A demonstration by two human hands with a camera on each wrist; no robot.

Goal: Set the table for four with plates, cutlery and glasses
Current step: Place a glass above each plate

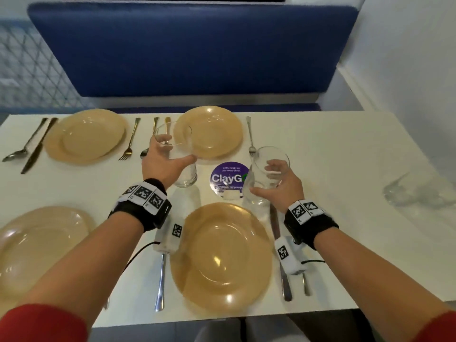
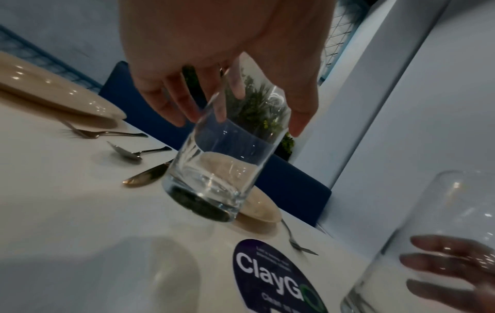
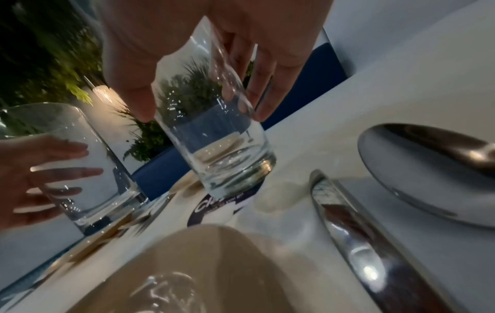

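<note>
Two clear glasses are held over the middle of the white table (image 1: pixel 320 149), one in each hand. The left glass (image 1: pixel 179 154) is gripped by the left hand (image 1: pixel 162 166), with the fingers curled round its far side and the thumb on its near side. It is tilted, and its base is seen lifted off the table top in the left wrist view, just before the far middle plate (image 1: pixel 212 132). The right glass (image 1: pixel 265 176) is gripped in the same way by the right hand (image 1: pixel 278 183), beside the round purple sticker (image 1: pixel 227 178); whether its base touches the table cannot be told. Four beige plates are laid, two along the far edge and two along the near edge, with cutlery beside them. Near the right edge more glassware (image 1: pixel 419 191) is seen, blurred.
</note>
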